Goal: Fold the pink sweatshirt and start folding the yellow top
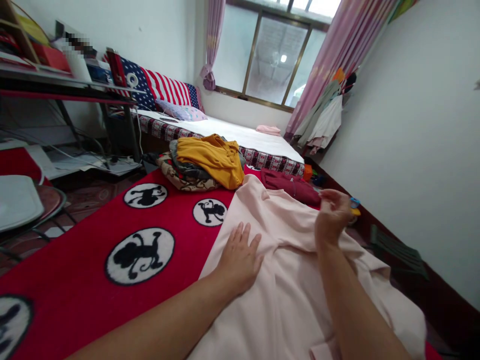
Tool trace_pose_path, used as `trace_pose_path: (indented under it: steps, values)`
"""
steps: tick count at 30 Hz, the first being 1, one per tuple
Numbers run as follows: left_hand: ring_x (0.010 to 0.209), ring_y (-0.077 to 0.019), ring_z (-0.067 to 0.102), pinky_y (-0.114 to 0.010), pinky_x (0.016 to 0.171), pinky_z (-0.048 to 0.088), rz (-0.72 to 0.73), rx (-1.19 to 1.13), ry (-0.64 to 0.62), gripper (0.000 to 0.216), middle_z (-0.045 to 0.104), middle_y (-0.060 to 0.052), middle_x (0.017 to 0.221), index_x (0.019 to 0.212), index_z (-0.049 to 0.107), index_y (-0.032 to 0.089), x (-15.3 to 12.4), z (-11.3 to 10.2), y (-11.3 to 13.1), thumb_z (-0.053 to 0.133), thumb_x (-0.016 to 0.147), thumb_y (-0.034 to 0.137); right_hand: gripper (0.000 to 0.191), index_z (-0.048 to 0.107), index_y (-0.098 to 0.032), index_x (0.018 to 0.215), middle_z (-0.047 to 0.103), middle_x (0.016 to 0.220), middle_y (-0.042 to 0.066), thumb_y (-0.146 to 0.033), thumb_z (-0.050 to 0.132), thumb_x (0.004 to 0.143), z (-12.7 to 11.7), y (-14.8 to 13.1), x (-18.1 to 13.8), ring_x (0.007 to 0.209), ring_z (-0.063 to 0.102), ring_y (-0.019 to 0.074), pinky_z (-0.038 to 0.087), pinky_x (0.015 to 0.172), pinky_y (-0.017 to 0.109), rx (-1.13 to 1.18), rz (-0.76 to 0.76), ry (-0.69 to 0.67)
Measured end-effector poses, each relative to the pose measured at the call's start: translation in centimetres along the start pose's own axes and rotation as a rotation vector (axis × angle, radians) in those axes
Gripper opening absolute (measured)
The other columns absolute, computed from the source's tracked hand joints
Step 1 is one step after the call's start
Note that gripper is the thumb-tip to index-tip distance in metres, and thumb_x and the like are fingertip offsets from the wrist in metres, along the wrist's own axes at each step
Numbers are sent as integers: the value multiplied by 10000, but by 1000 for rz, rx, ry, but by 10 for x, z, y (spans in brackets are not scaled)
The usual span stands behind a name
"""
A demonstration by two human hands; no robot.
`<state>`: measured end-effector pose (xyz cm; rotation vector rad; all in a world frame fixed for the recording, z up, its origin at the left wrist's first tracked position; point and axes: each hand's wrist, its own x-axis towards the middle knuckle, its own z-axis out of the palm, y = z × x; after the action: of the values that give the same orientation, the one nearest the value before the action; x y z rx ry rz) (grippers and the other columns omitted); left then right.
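Widest of all, a red fleecy blanket [75, 260], laid flat as a working surface, soft-napped and printed with white ovals holding black monkey figures. Beyond the blanket's far edge, a low bed [262, 142] under a smooth white sheet, with a patterned border along its side and a striped and starred pillow at the head. Across the blanket's right half, nearest the camera, a pale pink garment [285, 300]: thin, matte knit, spread mostly flat, rumpled into soft ridges toward its upper right where lifted. At the blanket's far edge, hard against the bed, a heap of clothes [210, 160], a mustard-yellow top draped over grey and patterned pieces, apparently parked there clear of the spread cloth. To the right of that heap, also at the blanket's far edge, a dark red garment [288, 186], crumpled low. On the pink garment, toward the blanket's middle, the left hand [240, 257]: palm down, fingers stretched and slightly fanned, gripping nothing, pressed flat, most likely to pin the cloth against sliding on the nap. Further right over the blanket, just above the garment, the right hand [332, 215]: fingers drawn together in a pinch on a raised fold of the pink cloth, seemingly to draw it taut against the pinned side.
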<state>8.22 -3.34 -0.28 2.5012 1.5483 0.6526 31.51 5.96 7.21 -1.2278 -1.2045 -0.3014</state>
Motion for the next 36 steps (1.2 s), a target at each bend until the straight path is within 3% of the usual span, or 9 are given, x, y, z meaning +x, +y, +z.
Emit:
trace_pose_path:
  steps: [5,9,14,18,21,24,29,32,36]
  values:
    - [1455,-350,195,-501,1181,197,3,-25,-1,527,312,-189,1545,1412,493,191,-1,-1,0,403,955,437,385,621,-124,1120,686,1097,149,-263,597,761,74,0,-15,1036,632,267,473,912,366,-207,39,-632]
    - [1460,-345,179,-503,1185,186,-3,-46,-6,532,296,-181,1554,1417,487,197,-1,-1,0,398,956,445,461,630,-136,1193,719,1002,120,-374,626,798,97,6,-16,989,647,275,464,804,317,-489,80,-886]
    - [1469,-349,116,-517,1192,150,-9,-78,-55,560,242,-173,1574,1447,448,205,-1,-4,1,393,957,469,258,714,-205,1012,712,934,97,-315,540,857,89,16,-13,892,652,254,430,719,308,-631,25,-802]
    - [1470,-352,74,-529,1194,132,-1,-91,-69,577,195,-165,1588,1457,432,213,-1,-4,2,384,957,496,152,712,-147,830,671,893,162,-253,696,722,98,10,-3,905,624,320,431,772,392,-768,-38,-767]
    - [1471,-354,69,-541,1193,128,5,-88,-62,578,195,-153,1591,1455,433,216,-1,-2,2,386,955,502,249,679,-109,984,622,1085,206,-194,638,754,126,-14,14,1031,578,339,425,858,440,-682,-119,-685]
    - [1472,-351,72,-538,1196,127,5,-91,-61,571,207,-154,1589,1451,437,207,-1,-2,1,389,958,491,367,627,-157,1136,635,1146,131,-85,499,799,165,-39,22,1053,592,247,454,888,353,-491,-194,-692]
    - [1473,-347,81,-517,1200,145,7,-120,-74,565,194,-157,1591,1440,449,197,-2,-3,-1,431,944,466,528,611,-112,1160,689,1018,141,-150,721,645,211,-47,5,983,640,293,509,798,336,-248,119,-907]
    - [1477,-340,81,-508,1204,143,4,-136,-66,562,193,-150,1593,1440,448,201,-2,-4,-2,429,944,465,348,680,-120,861,677,747,113,-181,798,540,209,-30,-2,841,661,325,516,718,372,-300,259,-930]
    - [1479,-342,69,-527,1203,128,-5,-145,-60,568,189,-133,1598,1448,438,216,-1,-4,-1,399,950,487,206,618,-183,614,526,469,12,-216,809,543,192,-7,9,646,639,264,508,611,348,-247,416,-901]
